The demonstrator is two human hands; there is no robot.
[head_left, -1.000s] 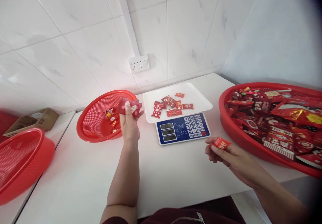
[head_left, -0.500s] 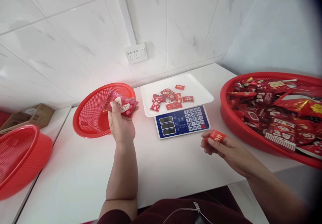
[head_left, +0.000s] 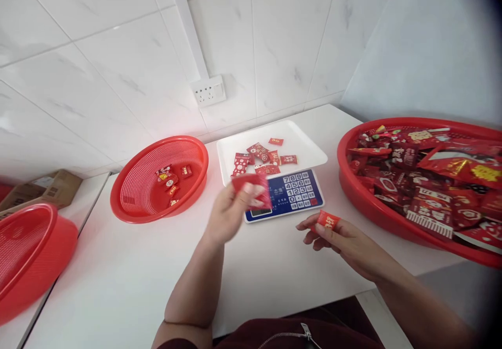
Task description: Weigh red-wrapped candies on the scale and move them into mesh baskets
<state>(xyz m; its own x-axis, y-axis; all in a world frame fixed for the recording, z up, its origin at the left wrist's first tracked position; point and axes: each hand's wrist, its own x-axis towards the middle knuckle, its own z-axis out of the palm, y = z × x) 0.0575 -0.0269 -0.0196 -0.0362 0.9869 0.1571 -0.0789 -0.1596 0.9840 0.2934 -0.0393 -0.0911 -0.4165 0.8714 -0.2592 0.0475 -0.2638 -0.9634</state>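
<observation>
My left hand (head_left: pixel 228 214) is closed on a larger red and pink snack packet (head_left: pixel 254 191), blurred by motion, above the left side of the digital scale (head_left: pixel 300 188). The packet covers most of the scale's display. My right hand (head_left: pixel 343 239) pinches a small red candy packet (head_left: pixel 328 220) between thumb and fingers, just in front of the scale's right corner. On the scale's white tray (head_left: pixel 309 153) lie several small red packets (head_left: pixel 259 151), mostly bunched toward the left and middle.
A round red basket (head_left: pixel 121 192) at the left holds several small packets (head_left: pixel 169 183). At the right, a wide red basket (head_left: pixel 353 202) is heaped with red packets (head_left: pixel 431 202). Another red basket (head_left: pixel 58 249) and a cardboard box (head_left: pixel 58 189) are at the far left. A socket (head_left: pixel 208 91) is on the tiled wall.
My left hand has moved right with the snack packet, from over the left basket to over the scale. Small packets in that basket now show. My right hand has shifted slightly left.
</observation>
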